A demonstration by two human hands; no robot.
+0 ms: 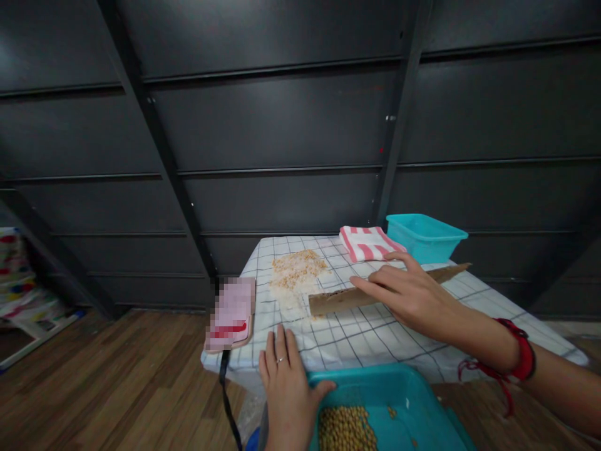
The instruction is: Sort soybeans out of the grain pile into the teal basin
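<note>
My right hand point(399, 288) is closed on a long strip of brown cardboard point(333, 302), which stands on edge on the checked tablecloth point(338, 341). Just beyond the strip's left end lies a spread of pale yellow grains and whitish powder point(300, 269). My left hand point(287, 388) rests at the table's near edge with its fingers stretched out, thumb over the rim of a teal tub point(399, 371). Round yellowish-brown beans point(347, 429) lie in that tub, cut off by the bottom of the view.
A second turquoise tub point(425, 241) stands at the table's back right beside a folded pink-and-white striped cloth point(369, 243). On the left edge lies a pink phone-like object point(235, 313), partly blurred, with a black strap point(225, 388) hanging down. A dark panelled wall point(282, 125) rises behind.
</note>
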